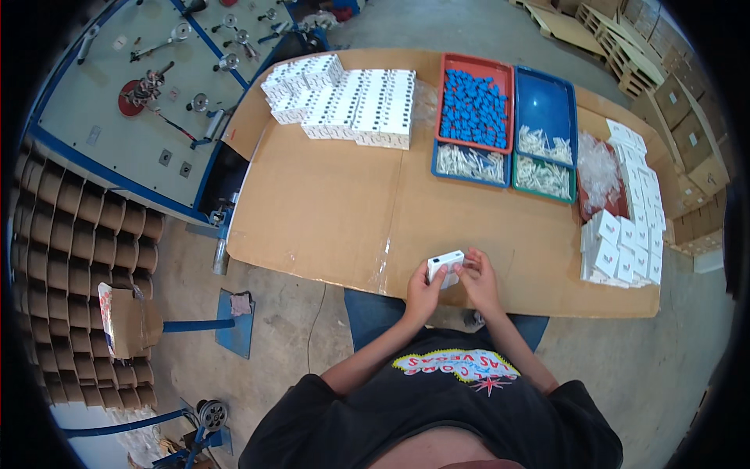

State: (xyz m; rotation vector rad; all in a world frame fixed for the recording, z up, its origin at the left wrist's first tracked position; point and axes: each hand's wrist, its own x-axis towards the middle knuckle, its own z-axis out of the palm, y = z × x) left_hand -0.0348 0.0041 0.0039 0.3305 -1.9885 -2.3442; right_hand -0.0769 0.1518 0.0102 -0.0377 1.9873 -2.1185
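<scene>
A small white box (444, 264) sits between both hands just above the near edge of the cardboard-covered table (328, 211). My left hand (426, 291) grips its left end and underside. My right hand (478, 280) pinches its right end with the fingertips. A stack of similar white boxes (621, 250) stands to the right. A larger block of white boxes (351, 98) lies at the far left of the table.
Behind the hands are a red tray of blue parts (474, 105), a blue tray (547, 102) and smaller trays with white parts (469, 162). A grey machine panel (141, 86) and stacked brown tubes (70, 258) stand on the left. Wooden pallets (617, 39) lie far right.
</scene>
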